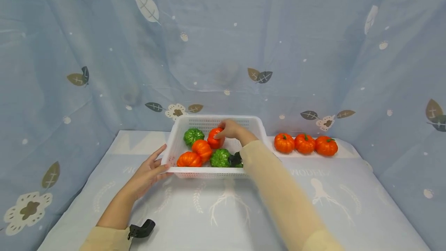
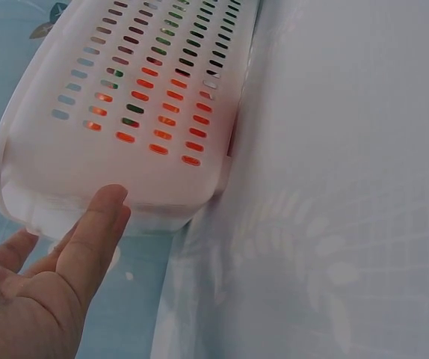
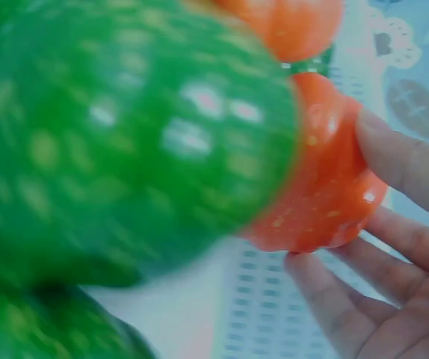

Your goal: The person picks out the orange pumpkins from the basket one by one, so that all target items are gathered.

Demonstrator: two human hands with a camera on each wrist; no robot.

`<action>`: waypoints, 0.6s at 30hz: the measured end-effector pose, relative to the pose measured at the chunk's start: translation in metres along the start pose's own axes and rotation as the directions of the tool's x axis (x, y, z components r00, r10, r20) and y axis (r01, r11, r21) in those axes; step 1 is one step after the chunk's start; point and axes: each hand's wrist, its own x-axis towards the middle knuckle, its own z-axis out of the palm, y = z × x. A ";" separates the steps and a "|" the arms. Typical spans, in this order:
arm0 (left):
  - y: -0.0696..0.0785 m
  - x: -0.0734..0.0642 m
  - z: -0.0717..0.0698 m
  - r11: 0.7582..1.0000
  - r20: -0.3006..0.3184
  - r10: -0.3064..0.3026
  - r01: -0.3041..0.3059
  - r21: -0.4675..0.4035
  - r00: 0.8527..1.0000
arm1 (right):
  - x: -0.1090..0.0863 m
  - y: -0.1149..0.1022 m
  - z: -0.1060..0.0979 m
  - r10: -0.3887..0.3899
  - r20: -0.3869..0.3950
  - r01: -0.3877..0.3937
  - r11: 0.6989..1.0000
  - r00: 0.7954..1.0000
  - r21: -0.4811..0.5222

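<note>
Left cuff: a cream sleeve is being worn at the forearm, with a black wrist mount showing just beside it.
Left hand: the left end of the white basket is being touched by the left hand, whose spread fingers are being held nearly straight, unclenched.
Basket wall: smooth, pale plastic is being pierced by rows of short rounded slots, through which orange and green are being glimpsed.
Basket, left part: a green pumpkin is being placed at the rear by the layout, with two orange pumpkins touching each other nearer the front, their lobes shining.
Gripped pumpkin: a red-orange pumpkin is being held inside the basket, toward the back; glossy, ribbed skin with small yellow flecks is being shown. Whether the basket floor is being touched cannot be told.
Right hand: that pumpkin is being pinched by the right hand, between the thumb and the opposing fingertips.
Basket, front: speckled green pumpkins are being partly covered by the right sleeve and its black mount.
Right row: three stemmed orange pumpkins are being lined up side by side on the pale printed tablecloth, outside the basket.
</note>
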 end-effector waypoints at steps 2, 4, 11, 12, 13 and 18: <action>0.000 0.000 0.001 1.000 -0.006 -0.007 0.007 0.001 1.000 | -0.005 -0.001 -0.007 -0.010 0.015 0.010 1.000 1.000 -0.004; 0.001 0.001 0.001 1.000 -0.010 -0.011 0.011 -0.001 1.000 | -0.010 -0.004 -0.015 -0.020 0.024 0.020 1.000 1.000 -0.007; 0.000 0.001 0.001 1.000 -0.022 -0.004 0.005 0.017 1.000 | -0.036 -0.010 -0.036 -0.028 0.056 0.029 0.999 0.998 -0.014; 0.000 0.001 0.001 1.000 -0.021 -0.003 0.003 0.016 1.000 | -0.040 -0.010 -0.038 -0.029 0.057 0.030 0.999 0.998 -0.016; 0.000 0.001 0.001 1.000 -0.019 -0.003 0.003 0.018 1.000 | -0.045 -0.010 -0.041 -0.030 0.056 0.031 0.999 0.998 -0.021; 0.000 0.001 0.003 1.000 -0.018 0.000 0.000 0.015 1.000 | -0.070 -0.005 -0.057 -0.052 0.028 0.052 0.998 0.998 -0.017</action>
